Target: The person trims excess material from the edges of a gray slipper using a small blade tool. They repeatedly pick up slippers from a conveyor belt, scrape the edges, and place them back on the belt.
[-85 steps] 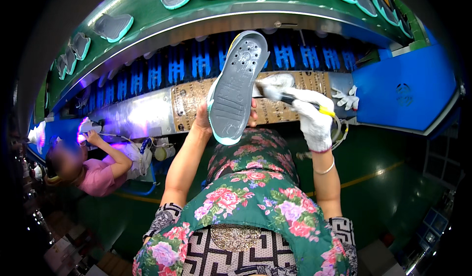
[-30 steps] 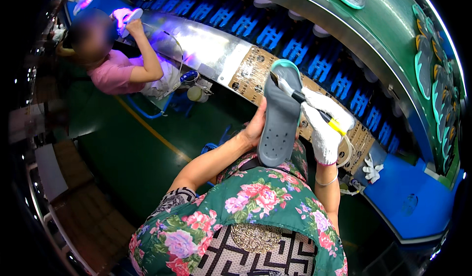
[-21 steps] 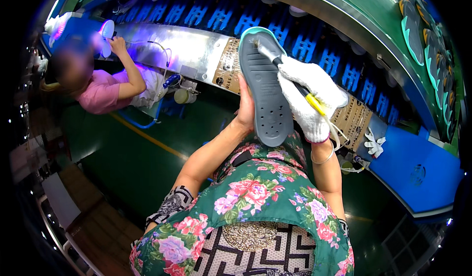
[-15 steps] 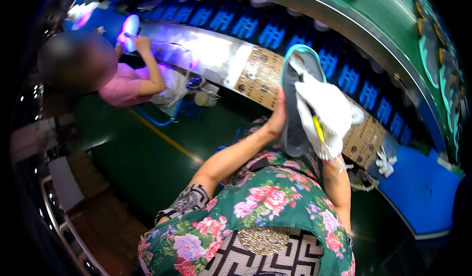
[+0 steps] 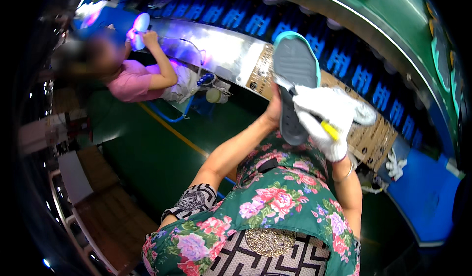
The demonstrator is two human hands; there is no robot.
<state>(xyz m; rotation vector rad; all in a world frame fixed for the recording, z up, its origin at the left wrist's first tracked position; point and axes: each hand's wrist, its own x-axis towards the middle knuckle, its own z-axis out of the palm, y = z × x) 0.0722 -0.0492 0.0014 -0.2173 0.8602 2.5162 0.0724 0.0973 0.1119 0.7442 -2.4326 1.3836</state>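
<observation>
My left hand [image 5: 275, 110] is bare and grips the edge of a shoe sole [image 5: 297, 62], dark grey with a turquoise rim, held up in front of me with its ridged face in view. A white glove covers my right hand [image 5: 327, 116], which is closed around a thin yellow-handled brush [image 5: 330, 130]. The brush's pale tip lies against the middle of the sole, close to the left edge. Most of the brush handle is hidden by the gloved fingers. Just right of the glove, a pale sole-shaped piece [image 5: 365, 115] is partly visible.
Cardboard [image 5: 372, 137] covers part of the metal ledge [image 5: 221, 47] ahead. Behind it runs a row of blue racks [image 5: 258, 25]. More soles [image 5: 441, 62] lie on the green belt at right. A white glove [image 5: 395, 166] rests beside a blue surface [image 5: 427, 192]. A co-worker [image 5: 140, 79] sits at left.
The brush tip has moved from near the sole's top down to its middle. The gloved hand has lowered, and the sole has tilted, showing more of its upper face.
</observation>
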